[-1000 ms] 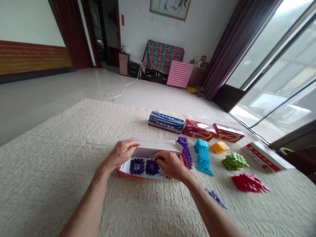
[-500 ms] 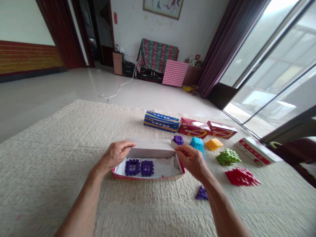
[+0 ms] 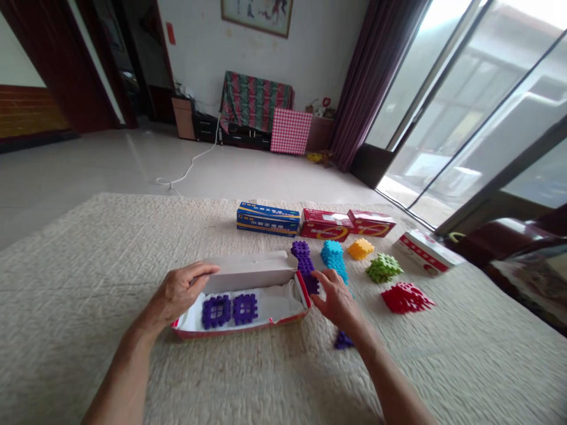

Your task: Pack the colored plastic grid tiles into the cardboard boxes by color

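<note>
An open red and white cardboard box [image 3: 283, 316] lies on a cream quilted cover, with two purple grid blocks [image 3: 229, 309] inside at its left end. My left hand [image 3: 179, 290] grips the box's left end, fingers curled over the raised flap. My right hand [image 3: 335, 299] is just right of the box with fingers spread, its fingertips at the near end of a row of purple blocks [image 3: 305, 265]. A single purple block [image 3: 342, 340] lies under my right wrist.
Beyond the purple row lie blue [image 3: 333, 257], orange [image 3: 360, 248], green [image 3: 383, 268] and red [image 3: 406, 297] block piles. A blue box [image 3: 268, 219], two red boxes [image 3: 325, 224] and a red and white box [image 3: 426, 252] stand behind them. Glass doors are at right.
My right hand has left the inside of the box and moved right to the purple row. The left hand stays on the box's end. The camera has turned rightward.
</note>
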A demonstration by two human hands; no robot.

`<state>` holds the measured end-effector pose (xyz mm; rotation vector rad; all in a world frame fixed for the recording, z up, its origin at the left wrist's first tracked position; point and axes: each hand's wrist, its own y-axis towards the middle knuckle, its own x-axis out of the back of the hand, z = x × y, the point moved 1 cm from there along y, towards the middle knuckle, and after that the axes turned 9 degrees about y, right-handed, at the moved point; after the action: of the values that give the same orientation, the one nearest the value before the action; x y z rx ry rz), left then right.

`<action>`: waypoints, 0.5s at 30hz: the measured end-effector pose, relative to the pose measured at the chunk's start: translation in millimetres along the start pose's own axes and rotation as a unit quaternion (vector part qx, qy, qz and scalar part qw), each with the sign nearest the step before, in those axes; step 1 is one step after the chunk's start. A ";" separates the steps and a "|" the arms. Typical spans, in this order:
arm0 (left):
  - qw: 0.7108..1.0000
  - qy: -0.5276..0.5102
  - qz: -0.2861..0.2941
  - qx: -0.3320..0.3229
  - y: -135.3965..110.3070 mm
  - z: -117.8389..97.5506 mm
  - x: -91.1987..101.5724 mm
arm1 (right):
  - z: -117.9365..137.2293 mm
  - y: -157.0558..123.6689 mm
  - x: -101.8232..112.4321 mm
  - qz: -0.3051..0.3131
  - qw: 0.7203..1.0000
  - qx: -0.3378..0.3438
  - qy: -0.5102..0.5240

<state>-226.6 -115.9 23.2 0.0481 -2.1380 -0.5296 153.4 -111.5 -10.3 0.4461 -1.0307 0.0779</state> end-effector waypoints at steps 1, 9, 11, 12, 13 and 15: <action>1.000 0.001 0.000 0.000 -0.1 1.0 -0.3 | 0.9 0.2 0.1 0.000 1.000 0.001 -0.004; 1.000 0.006 0.003 0.006 -0.6 3.9 -2.0 | 1.1 2.6 9.7 -0.003 1.000 -0.007 0.008; 1.000 0.006 0.004 0.007 -0.8 3.9 -2.2 | 0.7 3.5 13.6 0.008 0.999 -0.021 0.050; 1.000 0.005 0.004 0.007 -0.9 3.8 -2.1 | 0.6 3.9 15.4 0.017 0.996 -0.030 0.077; 1.000 0.003 0.004 0.008 -0.9 3.4 -2.0 | 0.3 4.1 17.2 0.028 0.993 -0.038 0.105; 1.000 -0.002 0.003 0.011 -0.7 2.2 -1.4 | -0.6 4.5 21.8 0.039 0.987 -0.054 0.148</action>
<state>-227.6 -115.5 20.8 0.0539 -2.1469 -0.5031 164.0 -110.3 9.3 0.2838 -0.7554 0.1532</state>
